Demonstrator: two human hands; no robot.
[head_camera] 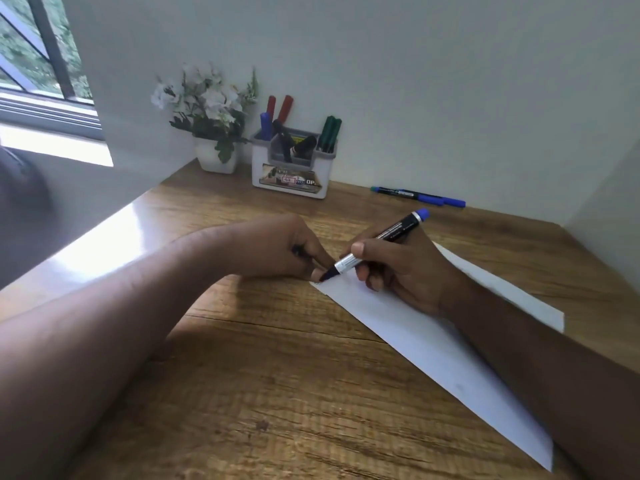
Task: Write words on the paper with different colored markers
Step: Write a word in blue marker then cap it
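A white sheet of paper [433, 344] lies at an angle on the wooden desk [277, 375]. My right hand [401, 271] grips an uncapped blue marker [381, 240], and its tip touches the paper's far left corner. My left hand [277, 247] rests curled beside that corner, with fingertips pressing the paper's edge. A small dark object, probably the cap, shows between its curled fingers. My right forearm covers part of the sheet.
A white holder [291, 168] with red, blue, black and green markers stands at the back by the wall. A flower pot [214, 154] stands to its left. Two markers [419, 196] lie on the desk at the back right. Walls enclose the desk.
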